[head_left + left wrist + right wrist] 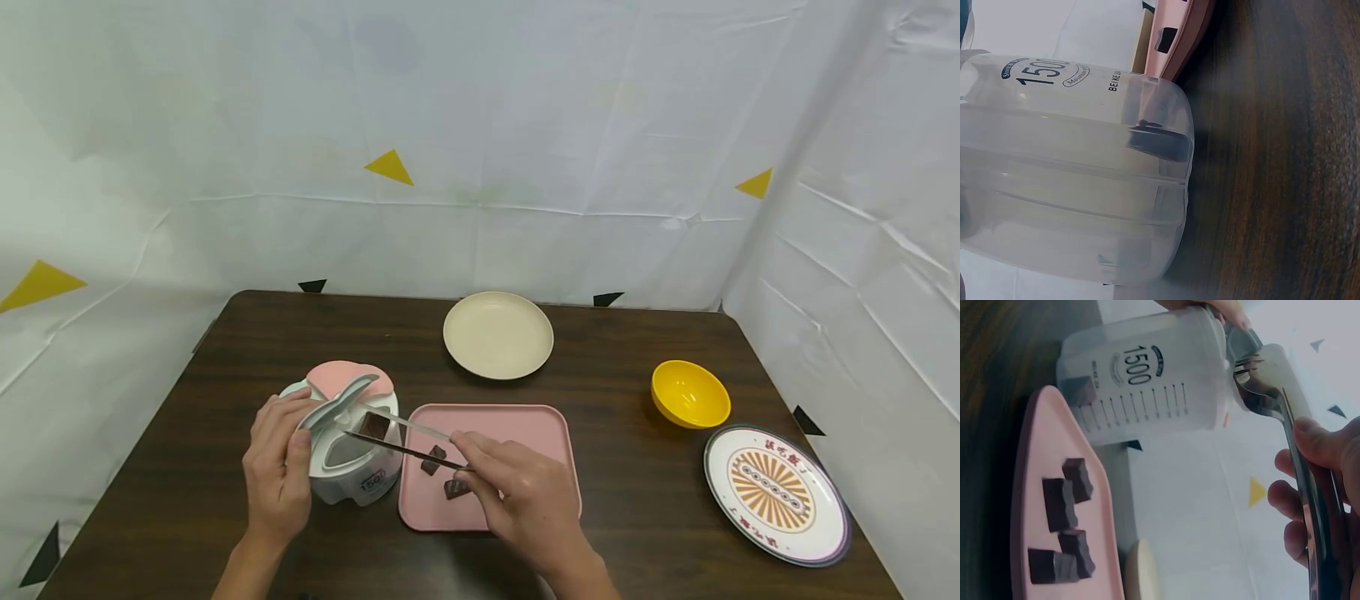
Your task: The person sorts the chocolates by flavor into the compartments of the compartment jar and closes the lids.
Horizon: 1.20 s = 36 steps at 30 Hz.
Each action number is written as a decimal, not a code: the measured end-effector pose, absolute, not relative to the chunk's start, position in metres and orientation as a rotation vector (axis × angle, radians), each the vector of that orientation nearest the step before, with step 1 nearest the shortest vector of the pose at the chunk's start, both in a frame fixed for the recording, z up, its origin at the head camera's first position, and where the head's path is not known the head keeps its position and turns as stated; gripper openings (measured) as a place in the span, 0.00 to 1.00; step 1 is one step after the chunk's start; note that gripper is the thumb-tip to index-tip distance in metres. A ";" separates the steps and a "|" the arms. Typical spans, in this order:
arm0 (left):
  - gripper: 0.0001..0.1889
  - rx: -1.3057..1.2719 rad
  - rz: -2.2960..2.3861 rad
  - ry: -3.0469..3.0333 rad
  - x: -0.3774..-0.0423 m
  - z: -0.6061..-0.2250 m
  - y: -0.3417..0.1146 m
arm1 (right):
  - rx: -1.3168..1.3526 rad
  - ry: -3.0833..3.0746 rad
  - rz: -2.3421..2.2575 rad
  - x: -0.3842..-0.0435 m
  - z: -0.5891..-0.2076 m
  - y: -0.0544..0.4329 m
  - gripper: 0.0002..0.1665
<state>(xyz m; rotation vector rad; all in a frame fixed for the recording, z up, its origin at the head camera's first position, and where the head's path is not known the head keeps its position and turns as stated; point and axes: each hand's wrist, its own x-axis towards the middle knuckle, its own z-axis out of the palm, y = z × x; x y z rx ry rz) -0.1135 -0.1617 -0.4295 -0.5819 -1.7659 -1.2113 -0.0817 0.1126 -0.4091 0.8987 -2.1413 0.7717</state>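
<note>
My left hand [277,454] pinches the raised grey-green lid flap [341,402] of a clear plastic storage canister [360,479] marked 1500. In my right hand [525,492] is a pair of metal tongs [431,457], one tip fork-shaped, with the tips over the canister's lid opening. The right wrist view shows the fork tip [1250,375] beside the flap, nothing visible between the tips. A dark brown block, like chocolate [1160,144], lies at the canister's bottom. Several similar chocolate-like blocks [1060,503] sit on the pink tray [517,421] beneath my right hand.
Behind the tray stands a cream plate [498,335]. To the right are a yellow bowl [690,394] and a white patterned plate [776,496] by the table's right edge. The canister stands close against the tray's left side. White sheeting [480,125] hangs behind the dark wooden table [615,367].
</note>
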 end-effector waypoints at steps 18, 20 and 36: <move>0.15 -0.581 -1.200 -1.757 -0.118 -0.437 -0.166 | 0.907 -2.202 0.780 -0.082 -0.413 0.103 0.27; 0.15 -0.582 -1.200 -1.755 -0.115 -0.432 -0.164 | 0.909 -2.204 0.783 -0.082 -0.412 0.104 0.28; 0.14 -0.589 -1.208 -1.760 -0.123 -0.448 -0.172 | 0.790 -2.304 0.715 -0.080 -0.408 0.141 0.33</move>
